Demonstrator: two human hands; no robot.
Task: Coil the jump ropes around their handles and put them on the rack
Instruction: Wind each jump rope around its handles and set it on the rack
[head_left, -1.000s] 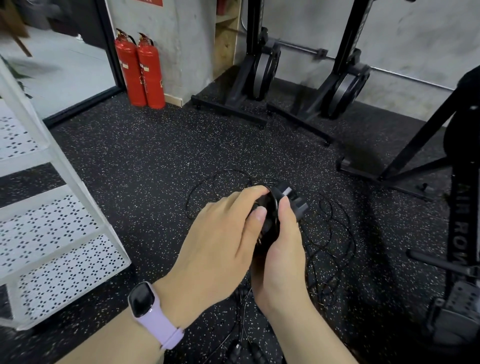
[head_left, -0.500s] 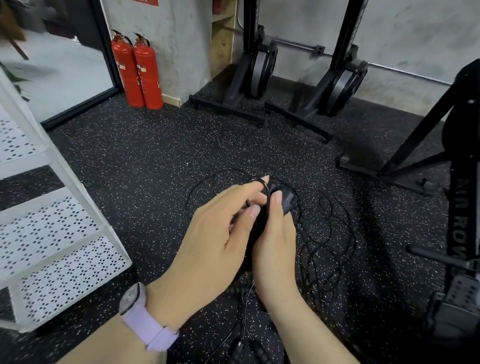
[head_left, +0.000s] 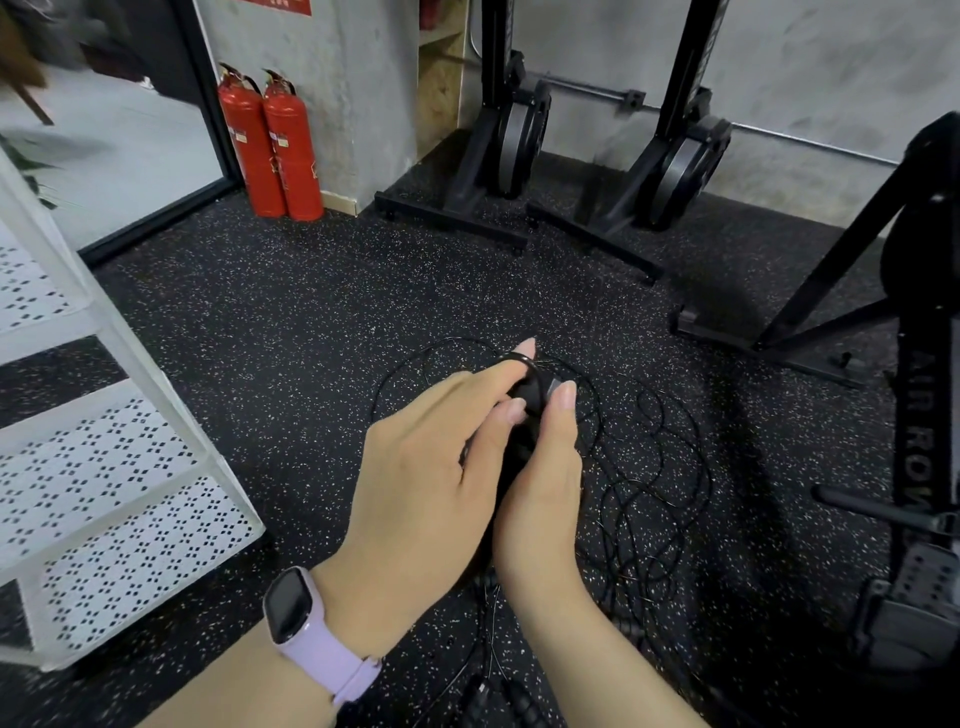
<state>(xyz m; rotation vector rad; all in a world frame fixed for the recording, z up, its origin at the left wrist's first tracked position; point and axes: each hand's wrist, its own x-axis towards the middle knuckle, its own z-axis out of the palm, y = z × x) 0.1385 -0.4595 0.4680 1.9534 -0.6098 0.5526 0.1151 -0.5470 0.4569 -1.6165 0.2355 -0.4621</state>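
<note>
Black rope (head_left: 649, 467), white-speckled black floor (head_left: 311, 312), red extinguishers (head_left: 275, 145)

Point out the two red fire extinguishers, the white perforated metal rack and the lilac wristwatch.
red fire extinguishers (head_left: 270, 150): head view, cylinder bodies.
white perforated metal rack (head_left: 104, 467): head view, lower shelf.
lilac wristwatch (head_left: 288, 605): head view, dark screen.

1. The left hand (head_left: 441, 467) and right hand (head_left: 540, 488) are covering most of the black handles (head_left: 535, 389) held between them.
2. The white rack (head_left: 104, 467) is running off the left edge.
3. More handles (head_left: 498, 701) are being cut by the near edge.
4. The rowing machine (head_left: 924, 467) is getting clipped at the right edge.
</note>
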